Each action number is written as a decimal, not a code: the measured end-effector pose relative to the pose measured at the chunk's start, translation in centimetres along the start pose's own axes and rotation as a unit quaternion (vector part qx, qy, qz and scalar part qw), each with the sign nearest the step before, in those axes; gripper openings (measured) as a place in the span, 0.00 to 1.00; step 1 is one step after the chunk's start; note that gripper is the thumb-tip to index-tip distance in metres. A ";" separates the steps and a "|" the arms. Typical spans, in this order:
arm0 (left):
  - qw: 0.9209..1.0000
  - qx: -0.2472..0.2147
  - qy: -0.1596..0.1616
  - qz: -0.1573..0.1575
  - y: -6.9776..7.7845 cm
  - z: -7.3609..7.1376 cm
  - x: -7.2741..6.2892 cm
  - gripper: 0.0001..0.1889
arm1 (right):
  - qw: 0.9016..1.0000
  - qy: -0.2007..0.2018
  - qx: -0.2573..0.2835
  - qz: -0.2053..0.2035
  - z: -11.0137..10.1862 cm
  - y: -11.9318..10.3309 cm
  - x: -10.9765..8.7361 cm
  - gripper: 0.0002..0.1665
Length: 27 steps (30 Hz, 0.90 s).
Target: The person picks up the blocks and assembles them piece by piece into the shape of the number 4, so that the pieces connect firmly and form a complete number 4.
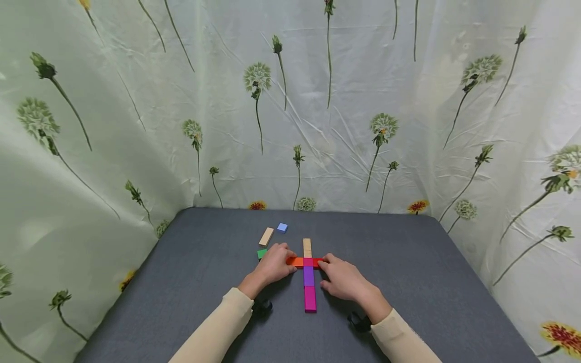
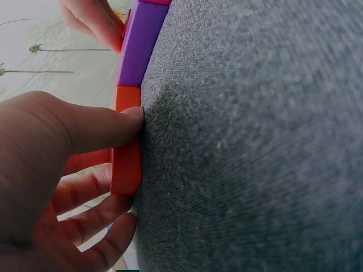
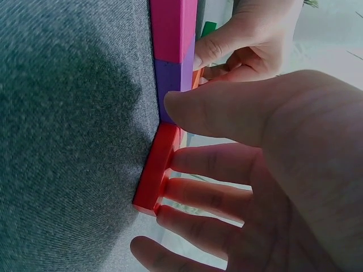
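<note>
A cross of coloured blocks lies on the grey table. Down its upright run a wooden block (image 1: 307, 247), a pink block (image 1: 307, 262), a purple block (image 1: 308, 276) and a magenta block (image 1: 310, 300). My left hand (image 1: 274, 263) pinches the orange block (image 2: 126, 164), the cross's left arm, between thumb and fingers. Opposite it, my right hand (image 1: 346, 280) has fairly straight fingers touching the far side of the red block (image 3: 156, 170). In the right wrist view, the right thumb (image 3: 221, 110) extends in front of the purple block; whether it touches is unclear.
Beyond the left hand lie a loose wooden block (image 1: 266, 237), a small blue block (image 1: 282, 228) and a green block (image 1: 262, 253), partly hidden by that hand. A flowered curtain (image 1: 227, 126) stands behind the grey table (image 1: 218, 242) and along its sides.
</note>
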<state>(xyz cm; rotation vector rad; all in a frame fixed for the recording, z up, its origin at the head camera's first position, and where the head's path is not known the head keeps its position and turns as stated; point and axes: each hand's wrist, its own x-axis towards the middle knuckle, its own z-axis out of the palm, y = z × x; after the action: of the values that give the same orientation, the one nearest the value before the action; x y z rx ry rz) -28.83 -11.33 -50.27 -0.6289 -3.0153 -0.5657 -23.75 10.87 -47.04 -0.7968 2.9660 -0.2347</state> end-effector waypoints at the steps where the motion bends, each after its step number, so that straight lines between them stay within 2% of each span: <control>1: 1.000 0.000 -0.001 0.000 0.0 0.0 0.0 0.17 | 1.000 -0.001 0.000 0.001 0.0 0.0 0.0 0.30; 13: 1.000 -0.012 -0.025 0.015 -0.3 -0.5 0.3 0.22 | 1.000 0.000 -0.002 0.000 -0.1 0.0 -0.1 0.29; 19: 0.997 -0.047 -0.045 0.029 -0.4 -1.9 0.7 0.23 | 1.000 -0.004 -0.005 0.003 -0.1 0.0 0.0 0.30; 24: 0.997 -0.068 -0.031 0.013 -0.8 -3.3 1.2 0.21 | 1.000 -0.008 -0.012 0.007 0.1 0.2 0.2 0.31; 27: 0.998 -0.055 -0.013 0.005 -1.5 -3.8 1.8 0.19 | 1.000 -0.009 -0.012 0.007 0.2 0.3 0.3 0.31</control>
<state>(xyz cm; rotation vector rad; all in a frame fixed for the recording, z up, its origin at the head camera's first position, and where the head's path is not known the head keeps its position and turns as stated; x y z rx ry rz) -31.30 -13.23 -47.06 -0.6621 -3.0194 -0.7344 -24.14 10.94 -47.31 -0.7775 2.9608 -0.1906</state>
